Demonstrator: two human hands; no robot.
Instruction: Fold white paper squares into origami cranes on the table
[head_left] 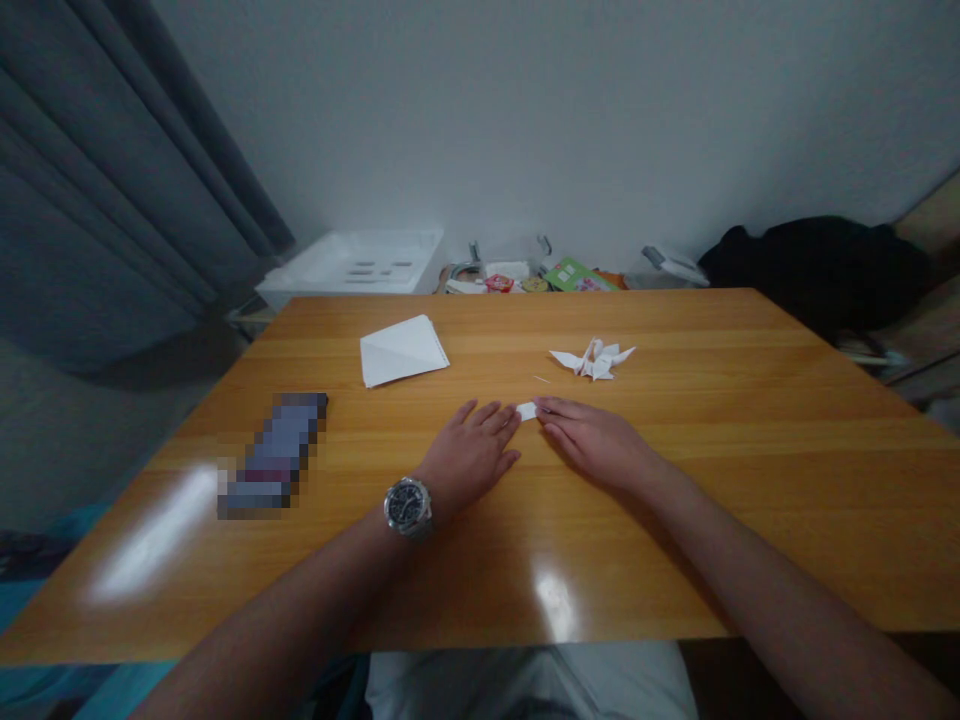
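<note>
A small folded piece of white paper (pixel 528 411) lies on the table between my two hands, and parts of it are hidden under my fingers. Flat on the wood, my left hand (pixel 471 445) has its fingers stretched out, the fingertips touching the paper's left end. My right hand (pixel 596 437) has its fingers closed together over the right end of the paper, gripping it. Just beyond my right hand sits a folded white paper crane (pixel 595 360) with its wings spread. A thin pale sliver (pixel 541 379) lies left of the crane.
A stack of white paper sheets (pixel 403 351) lies at the back left of the wooden table (pixel 750 520). A blurred-out phone-like object (pixel 277 455) is at the left. Behind the table's far edge are a white plastic tray (pixel 360 262), several small items and a black cloth (pixel 817 270).
</note>
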